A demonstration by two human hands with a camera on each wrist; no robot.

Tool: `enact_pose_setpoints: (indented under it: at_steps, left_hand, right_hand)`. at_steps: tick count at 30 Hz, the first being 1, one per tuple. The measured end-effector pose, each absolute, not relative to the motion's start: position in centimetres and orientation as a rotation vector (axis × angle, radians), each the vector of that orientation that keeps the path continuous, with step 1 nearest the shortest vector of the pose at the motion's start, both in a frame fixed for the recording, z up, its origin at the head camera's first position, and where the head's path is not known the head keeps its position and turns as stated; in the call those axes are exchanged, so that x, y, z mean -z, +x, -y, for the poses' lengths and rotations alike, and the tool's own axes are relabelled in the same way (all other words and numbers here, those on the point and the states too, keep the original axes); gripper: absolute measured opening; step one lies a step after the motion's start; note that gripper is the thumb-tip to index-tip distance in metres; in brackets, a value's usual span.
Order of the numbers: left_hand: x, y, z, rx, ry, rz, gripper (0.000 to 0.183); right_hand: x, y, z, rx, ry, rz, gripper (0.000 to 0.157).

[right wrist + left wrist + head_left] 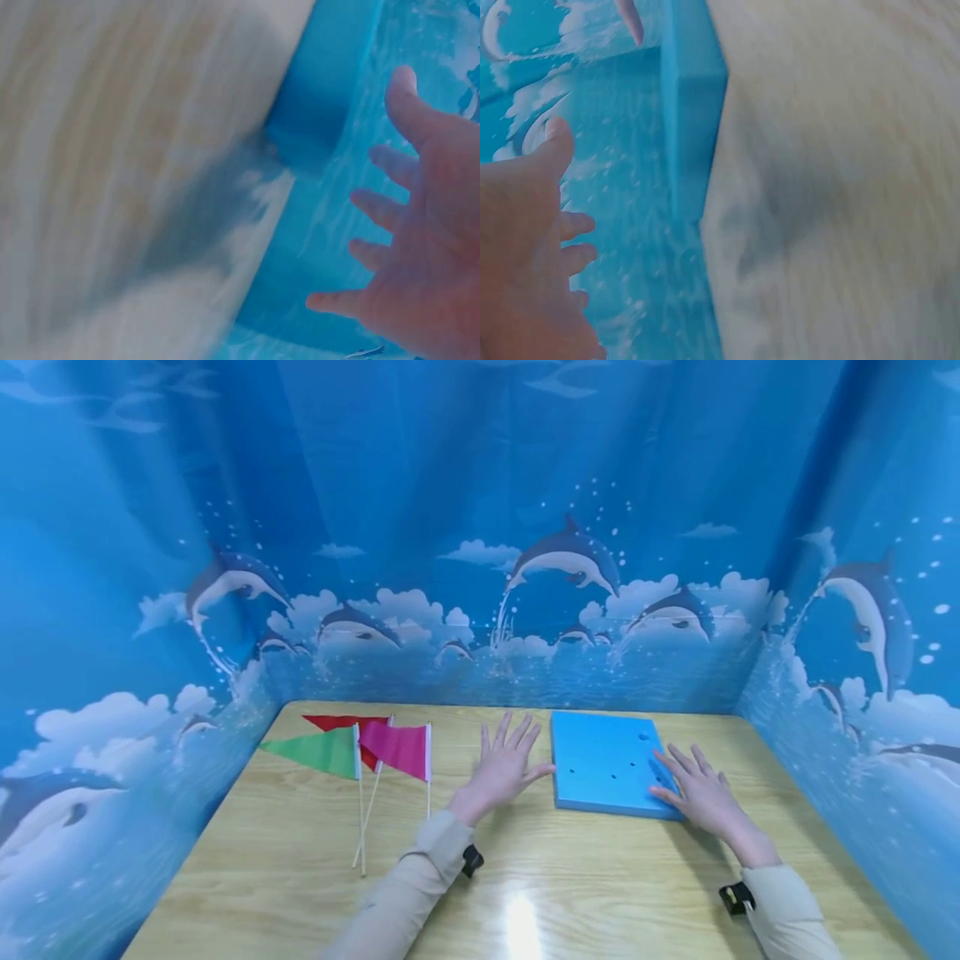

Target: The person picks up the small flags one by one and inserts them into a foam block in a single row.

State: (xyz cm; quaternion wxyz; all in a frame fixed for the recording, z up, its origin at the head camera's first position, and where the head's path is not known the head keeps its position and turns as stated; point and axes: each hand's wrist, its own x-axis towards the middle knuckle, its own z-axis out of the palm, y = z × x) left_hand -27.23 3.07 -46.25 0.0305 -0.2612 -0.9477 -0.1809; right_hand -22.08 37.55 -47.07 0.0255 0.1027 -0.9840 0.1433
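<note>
A flat blue foam board (pixel 600 752) with several small holes lies on the table, right of centre in the head view. My left hand (pixel 504 768) is spread just left of the board, its thumb pointing toward the board's left edge. On the other side my right hand (pixel 699 789) is spread too, its fingers overlapping the board's right edge in the head view. Both wrist views show the left hand (pixel 532 247) and right hand (pixel 427 240) with fingers extended, holding nothing, and the board's thick side (pixel 697 112) beyond them.
On the left of the wooden table (pixel 247 860) lie three small flags on thin white sticks: a green flag (pixel 322 752), a red flag (pixel 345 722) and a pink flag (pixel 397 747). Their sticks partly cross. A blue dolphin-print curtain (pixel 420 527) encloses the back and sides.
</note>
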Motion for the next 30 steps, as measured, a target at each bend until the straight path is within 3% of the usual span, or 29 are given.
enact_pose_setpoints:
  at_steps: [10,30]
  left_hand:
    - [48.1,-27.1,-5.4,0.414,-0.963,3.026,0.073]
    - [48.6,-27.1,-4.0,0.425,-1.013,3.038,0.072]
  right_hand:
    - [48.0,-22.5,-38.5,-0.517,0.327,3.133,0.079]
    - [47.9,-22.5,-36.8,-0.592,0.333,3.133,0.078]
